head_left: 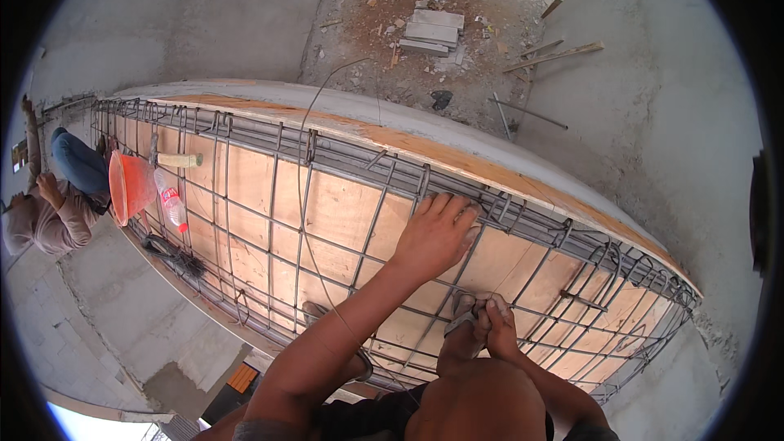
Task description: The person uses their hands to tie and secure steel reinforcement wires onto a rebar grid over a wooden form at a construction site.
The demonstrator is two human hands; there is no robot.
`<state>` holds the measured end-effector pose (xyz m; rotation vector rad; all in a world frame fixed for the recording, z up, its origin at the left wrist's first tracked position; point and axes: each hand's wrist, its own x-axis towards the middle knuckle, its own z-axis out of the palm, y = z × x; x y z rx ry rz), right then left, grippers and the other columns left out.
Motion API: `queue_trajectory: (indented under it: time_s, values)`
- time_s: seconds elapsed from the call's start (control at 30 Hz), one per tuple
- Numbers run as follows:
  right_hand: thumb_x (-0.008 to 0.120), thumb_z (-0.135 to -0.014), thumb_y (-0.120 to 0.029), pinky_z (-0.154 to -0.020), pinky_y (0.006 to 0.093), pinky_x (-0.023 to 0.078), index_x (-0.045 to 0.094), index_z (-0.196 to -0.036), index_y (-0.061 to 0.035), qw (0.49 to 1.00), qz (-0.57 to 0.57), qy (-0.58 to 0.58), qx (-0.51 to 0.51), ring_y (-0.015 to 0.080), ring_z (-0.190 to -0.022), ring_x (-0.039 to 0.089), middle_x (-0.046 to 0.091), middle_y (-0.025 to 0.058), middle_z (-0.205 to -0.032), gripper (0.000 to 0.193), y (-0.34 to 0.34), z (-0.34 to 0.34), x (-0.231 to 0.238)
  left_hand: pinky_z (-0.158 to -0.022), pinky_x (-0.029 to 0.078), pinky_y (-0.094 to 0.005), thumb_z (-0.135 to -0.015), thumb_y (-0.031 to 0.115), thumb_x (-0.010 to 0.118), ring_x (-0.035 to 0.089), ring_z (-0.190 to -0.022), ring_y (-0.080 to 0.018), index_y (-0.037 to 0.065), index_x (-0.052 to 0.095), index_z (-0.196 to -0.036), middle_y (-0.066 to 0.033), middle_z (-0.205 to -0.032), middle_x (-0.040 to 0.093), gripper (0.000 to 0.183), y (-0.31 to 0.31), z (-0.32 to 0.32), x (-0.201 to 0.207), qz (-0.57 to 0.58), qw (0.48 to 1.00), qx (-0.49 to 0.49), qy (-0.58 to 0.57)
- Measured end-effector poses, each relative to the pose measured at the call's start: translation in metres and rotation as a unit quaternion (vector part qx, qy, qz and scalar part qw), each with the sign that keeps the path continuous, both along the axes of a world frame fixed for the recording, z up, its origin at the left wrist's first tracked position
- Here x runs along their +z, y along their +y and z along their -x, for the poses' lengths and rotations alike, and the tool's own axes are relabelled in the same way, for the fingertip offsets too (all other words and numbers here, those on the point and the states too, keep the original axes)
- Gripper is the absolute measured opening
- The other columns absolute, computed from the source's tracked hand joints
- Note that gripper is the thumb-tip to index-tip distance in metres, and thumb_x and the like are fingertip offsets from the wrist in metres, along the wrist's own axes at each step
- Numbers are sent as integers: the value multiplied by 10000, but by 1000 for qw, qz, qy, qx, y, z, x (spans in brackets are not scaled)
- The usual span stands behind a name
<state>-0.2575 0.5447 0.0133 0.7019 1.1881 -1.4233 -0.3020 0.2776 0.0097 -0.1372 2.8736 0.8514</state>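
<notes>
A grid of steel rebar lies over light plywood beneath me. Reaching to the far side, my left hand has its fingers bent over the bundled bars there, next to a stirrup. My right hand is closer to my body, closed beside my sandalled foot. A thin line, perhaps wire, rises from near its fingertips, but what the fingers grip is too small to make out. A long bent wire arcs over the grid to the left of my left forearm.
An orange bucket, a plastic bottle, a hammer and a dark wire bundle sit on the left part. Another person crouches at far left. Beyond the plywood edge, blocks and planks lie on a lower floor.
</notes>
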Motion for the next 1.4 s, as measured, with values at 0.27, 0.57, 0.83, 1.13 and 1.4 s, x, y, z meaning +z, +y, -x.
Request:
queue_trajectory:
  time_s: [0.27, 0.57, 0.83, 1.13, 1.4]
  values:
    - [461, -1109, -313, -401, 225, 228, 565, -1070, -96, 1000, 2, -16, -18, 39, -452, 226, 335, -65, -612, 243, -10, -2, -7, -963, 447, -393, -901, 401, 696, 625, -1021, -267, 46, 716, -991, -94, -972, 679, 366, 5, 4, -10, -23, 996, 48, -67]
    - [468, -1089, -446, -432, 229, 276, 489, -1045, -170, 998, -7, -63, -31, 59, -478, 276, 356, -77, -650, 281, 32, -8, -48, -945, 454, -441, -895, 393, 694, 648, -974, -281, 76, 750, -915, -95, -907, 696, 322, 15, -1, -34, -54, 995, 82, -17]
    - [533, -1063, -365, -441, 186, 269, 599, -1054, -75, 994, -71, 66, -49, 30, -513, 354, 427, -64, -677, 297, -28, -14, -2, -874, 469, -398, -912, 288, 639, 704, -916, -229, 109, 750, -928, -91, -875, 730, 212, 13, 21, -19, 69, 985, -58, -149]
    - [437, -1099, -281, -436, 225, 293, 616, -1093, -70, 962, -176, 199, -57, 61, -480, 368, 489, -26, -654, 277, -16, -32, -4, -719, 585, -383, -898, 171, 593, 756, -857, -248, 52, 723, -958, -111, -905, 766, 186, -13, 33, -38, -38, 979, -186, -69]
    - [473, -1083, -226, -444, 241, 230, 628, -1282, -43, 914, -332, 217, -85, 49, -485, 293, 346, -74, -620, 312, -44, -29, 122, -766, 581, -432, -968, 240, 534, 749, -846, -308, 54, 713, -962, -155, -911, 756, 258, -15, 36, -35, -57, 971, -224, -63]
